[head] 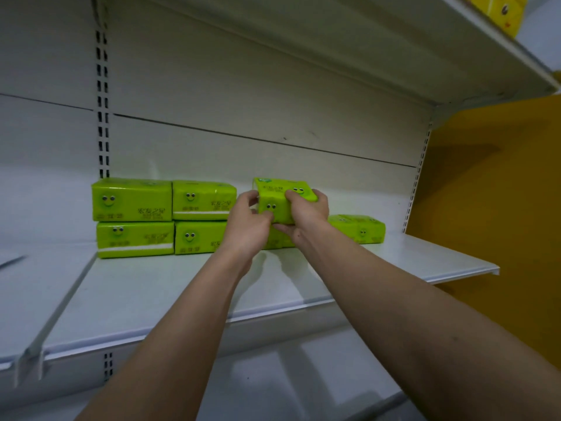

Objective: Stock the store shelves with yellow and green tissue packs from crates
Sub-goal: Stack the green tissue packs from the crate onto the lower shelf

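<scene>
Both hands hold one green tissue pack point(277, 202) tilted at the back of the white shelf point(188, 287). My left hand point(247, 221) grips its left end. My right hand point(306, 212) grips its right side, fingers over the top and thumb beneath. The pack sits above another green pack point(277, 240), mostly hidden by my hands. To the left, several green packs point(164, 217) stand stacked two high in two columns. A single green pack point(359, 227) lies to the right.
A slotted upright point(103, 117) runs up the back panel at the left. The upper shelf point(455, 56) overhangs, with a yellow pack point(504, 13) on it at the top right. A yellow wall point(501, 208) borders the right. A lower shelf point(303, 375) shows beneath.
</scene>
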